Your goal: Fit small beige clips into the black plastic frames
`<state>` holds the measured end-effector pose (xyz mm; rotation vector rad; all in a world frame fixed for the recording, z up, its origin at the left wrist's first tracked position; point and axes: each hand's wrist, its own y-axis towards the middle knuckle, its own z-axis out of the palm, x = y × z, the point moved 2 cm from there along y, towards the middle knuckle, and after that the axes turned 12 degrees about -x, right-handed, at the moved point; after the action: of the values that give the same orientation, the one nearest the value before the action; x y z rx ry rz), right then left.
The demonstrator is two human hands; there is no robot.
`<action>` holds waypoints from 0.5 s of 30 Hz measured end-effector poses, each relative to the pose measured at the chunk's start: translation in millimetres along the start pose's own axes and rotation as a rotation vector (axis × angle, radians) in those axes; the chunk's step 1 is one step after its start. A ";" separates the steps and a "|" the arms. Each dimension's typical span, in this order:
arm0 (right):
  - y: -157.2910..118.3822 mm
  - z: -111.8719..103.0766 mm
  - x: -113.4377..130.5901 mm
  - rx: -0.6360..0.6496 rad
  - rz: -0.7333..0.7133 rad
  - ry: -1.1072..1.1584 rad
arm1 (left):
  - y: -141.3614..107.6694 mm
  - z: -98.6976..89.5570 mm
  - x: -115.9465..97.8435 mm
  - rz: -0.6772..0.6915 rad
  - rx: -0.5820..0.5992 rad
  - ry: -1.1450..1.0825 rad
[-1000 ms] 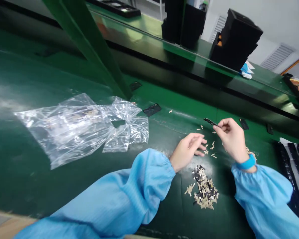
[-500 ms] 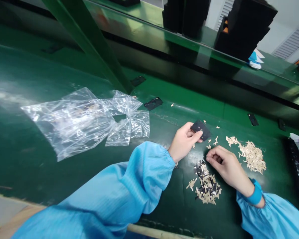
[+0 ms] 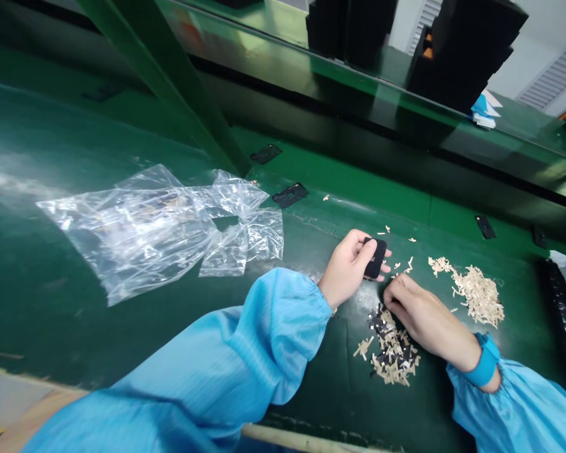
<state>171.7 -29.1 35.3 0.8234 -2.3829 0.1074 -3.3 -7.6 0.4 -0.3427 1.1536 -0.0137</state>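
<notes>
A flat black plastic plate is pinched between the thumb and fingers of my left hand. Just to its right, my right hand has its fingers curled together; whatever they may hold is hidden. Below the right hand's fingertips lies a mixed pile of small black and beige pieces. A larger heap of small beige pieces is to the right of that hand. A few loose beige pieces lie scattered just beyond both hands.
A crumpled clear plastic bag covers the left of the green bench. Similar black plates lie along the back. A slanted green post rises behind the bag. Black stacks stand on the shelf.
The black plate has been turned from lying sideways to more upright in my left hand. My right hand has shifted slightly left, closer to the plate.
</notes>
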 end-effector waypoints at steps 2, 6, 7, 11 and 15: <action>0.4 -0.5 -4.2 0.081 0.013 0.019 | -0.6 0.4 0.7 0.008 0.022 0.024; 0.9 -5.6 -16.3 0.045 0.046 0.106 | -1.3 0.1 0.3 0.083 0.060 0.135; 0.9 -6.6 -18.5 0.029 0.048 0.122 | -1.6 0.2 0.1 0.087 0.070 0.157; -0.1 -5.2 -17.7 0.091 0.003 0.162 | -2.8 0.9 -0.8 0.085 0.093 0.193; -0.4 -1.6 -9.9 0.136 -0.021 0.080 | -3.3 0.9 -1.2 0.097 0.094 0.215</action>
<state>178.9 -23.6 30.9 0.8898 -2.3105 0.2909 -2.5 -10.3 2.7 -0.2051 1.3767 -0.0196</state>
